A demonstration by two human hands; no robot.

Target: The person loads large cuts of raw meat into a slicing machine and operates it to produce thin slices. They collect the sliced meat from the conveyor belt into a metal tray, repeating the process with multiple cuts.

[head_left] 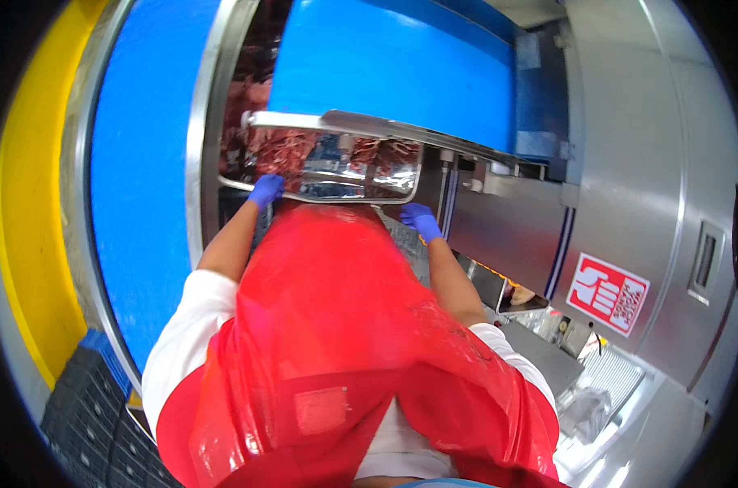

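Red apron (328, 276) | metal tray (336, 191) | just ahead of both hands (266, 190)

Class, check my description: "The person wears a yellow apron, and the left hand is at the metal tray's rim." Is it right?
Not quite. The apron is red, not yellow, as the head view shows. The left hand is indeed at the metal tray's rim.

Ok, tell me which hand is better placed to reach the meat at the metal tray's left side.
Likely the left hand: it is at the near rim of the metal tray, close to that red meat. The right hand is by the tray's near right corner, farther away.
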